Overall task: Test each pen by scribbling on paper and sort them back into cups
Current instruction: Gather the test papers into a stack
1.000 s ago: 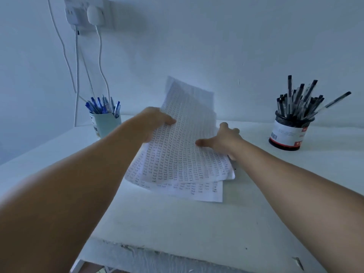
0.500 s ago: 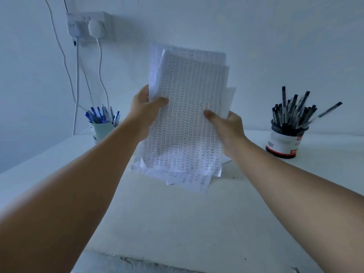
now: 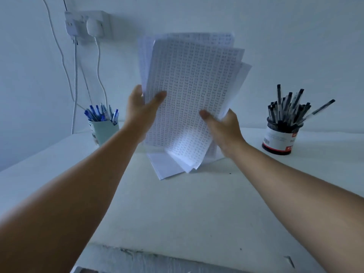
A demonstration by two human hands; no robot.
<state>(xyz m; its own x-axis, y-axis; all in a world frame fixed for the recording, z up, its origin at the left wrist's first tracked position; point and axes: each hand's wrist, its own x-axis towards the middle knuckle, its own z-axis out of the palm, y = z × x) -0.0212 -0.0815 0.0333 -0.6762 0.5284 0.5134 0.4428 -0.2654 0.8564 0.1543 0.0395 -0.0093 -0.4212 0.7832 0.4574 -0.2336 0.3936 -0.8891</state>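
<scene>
While the stack of printed paper (image 3: 189,99) stood nearly upright on the worktop (image 3: 177,213), the left hand (image 3: 141,113) and right hand (image 3: 222,129) pinched its edges; left of it sat the blue-pen cup (image 3: 104,129), right the black-pen cup (image 3: 281,134).

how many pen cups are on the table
2. The left cup, with blue pens, stands near the wall cables; the right cup, with black pens, stands at the far right. The held papers may hide more.

A plain home or office desk corner is suggested: a white table (image 3: 177,213) is set against a bare wall, with a cabled wall socket (image 3: 87,24) mounted at eleven o'clock
</scene>
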